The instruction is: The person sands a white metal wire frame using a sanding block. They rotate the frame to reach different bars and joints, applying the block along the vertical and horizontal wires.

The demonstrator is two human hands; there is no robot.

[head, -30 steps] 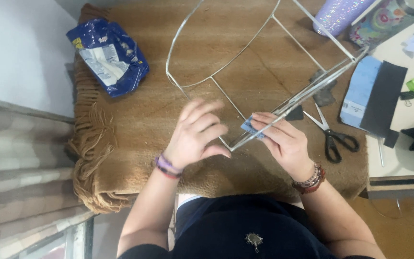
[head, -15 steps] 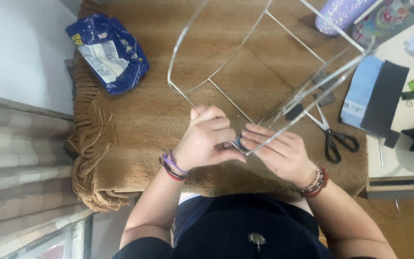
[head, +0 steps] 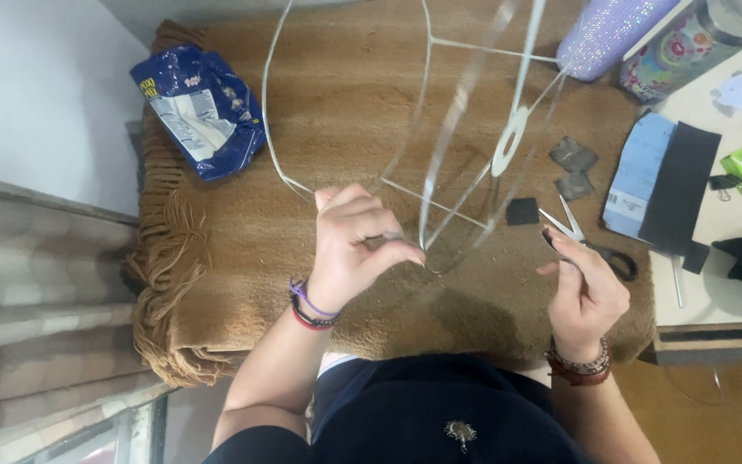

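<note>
Now the right hand has come off the white wire frame and hangs loosely curled on nothing above the black-handled scissors, while the left hand stays pinched on the frame's lower wire over the brown fringed blanket. Small dark patches lie just right of the frame, beside a blue-and-black card on the pale table. Far left, a crumpled blue packet sits near the white wall.

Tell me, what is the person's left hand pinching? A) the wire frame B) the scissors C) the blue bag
A: the left hand is closed on a bar of the white wire frame, while the scissors lie by the right hand and the blue bag lies apart.
</note>
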